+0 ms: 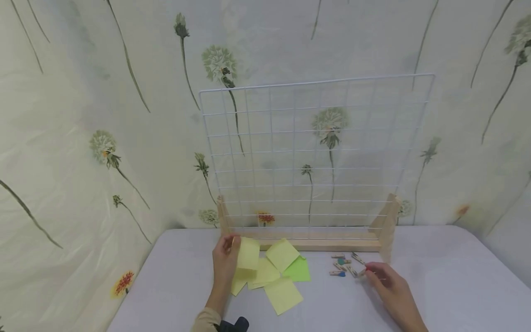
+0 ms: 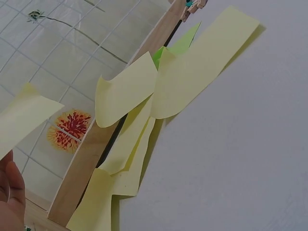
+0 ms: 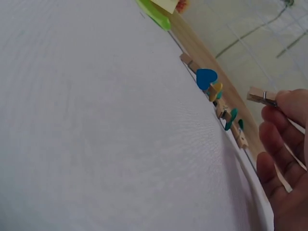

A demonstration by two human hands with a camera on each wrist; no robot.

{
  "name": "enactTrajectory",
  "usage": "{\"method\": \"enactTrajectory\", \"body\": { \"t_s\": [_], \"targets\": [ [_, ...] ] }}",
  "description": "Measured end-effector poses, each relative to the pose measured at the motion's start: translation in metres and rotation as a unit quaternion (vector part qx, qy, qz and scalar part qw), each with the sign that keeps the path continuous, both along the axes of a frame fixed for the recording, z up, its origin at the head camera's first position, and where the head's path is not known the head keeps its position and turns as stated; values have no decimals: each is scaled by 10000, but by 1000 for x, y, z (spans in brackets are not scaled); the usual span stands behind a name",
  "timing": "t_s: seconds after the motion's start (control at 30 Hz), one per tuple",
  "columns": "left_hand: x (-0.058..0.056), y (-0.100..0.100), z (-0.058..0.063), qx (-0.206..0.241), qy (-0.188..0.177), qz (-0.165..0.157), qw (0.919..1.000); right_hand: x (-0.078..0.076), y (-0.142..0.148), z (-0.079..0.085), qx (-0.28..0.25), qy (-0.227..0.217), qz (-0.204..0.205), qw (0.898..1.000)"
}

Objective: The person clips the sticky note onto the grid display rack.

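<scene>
My left hand (image 1: 225, 260) pinches a yellow paper note (image 1: 249, 252) by its edge, lifted in front of the wooden base. In the left wrist view that hand's fingers (image 2: 15, 180) lie under the note. Several more yellow notes (image 1: 284, 296) and one green note (image 1: 299, 271) lie overlapping on the table to its right. My right hand (image 1: 392, 288) holds a small wooden clothespin (image 3: 256, 94) between thumb and index finger, its other fingers loosely bent. Beside it lies a cluster of small clothespins, some with coloured hearts, such as a blue heart (image 3: 206, 78).
A white wire grid (image 1: 317, 82) stands upright in a wooden base (image 1: 319, 245) at the table's back. Its right wooden foot (image 1: 387, 230) rises behind my right hand. A white cloth covers the table (image 1: 174, 286). Flower-printed fabric (image 1: 145, 184) hangs behind.
</scene>
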State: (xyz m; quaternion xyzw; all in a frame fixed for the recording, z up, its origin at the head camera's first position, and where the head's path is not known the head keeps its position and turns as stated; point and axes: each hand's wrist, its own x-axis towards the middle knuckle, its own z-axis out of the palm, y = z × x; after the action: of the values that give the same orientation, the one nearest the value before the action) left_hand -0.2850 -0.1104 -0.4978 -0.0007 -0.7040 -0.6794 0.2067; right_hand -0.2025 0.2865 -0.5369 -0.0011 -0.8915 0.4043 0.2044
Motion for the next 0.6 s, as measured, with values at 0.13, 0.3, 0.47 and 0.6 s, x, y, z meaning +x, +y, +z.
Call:
{"method": "enactTrajectory", "body": {
  "t_s": [0.13, 0.3, 0.47, 0.6],
  "targets": [
    [-1, 1, 0, 59, 39, 74, 9999, 0, -1, 3, -36, -36, -46, 10000],
    [-3, 0, 1, 154, -3, 157, 9998, 0, -5, 4, -101, 90, 31, 9999],
    [-5, 1, 6, 445, -102, 98, 9989, 0, -8, 7, -241, 232, -10, 9994],
    [-6, 2, 11, 526, -139, 9, 9985, -2, -10, 8, -391, 199, -50, 9990]
  ]
}}
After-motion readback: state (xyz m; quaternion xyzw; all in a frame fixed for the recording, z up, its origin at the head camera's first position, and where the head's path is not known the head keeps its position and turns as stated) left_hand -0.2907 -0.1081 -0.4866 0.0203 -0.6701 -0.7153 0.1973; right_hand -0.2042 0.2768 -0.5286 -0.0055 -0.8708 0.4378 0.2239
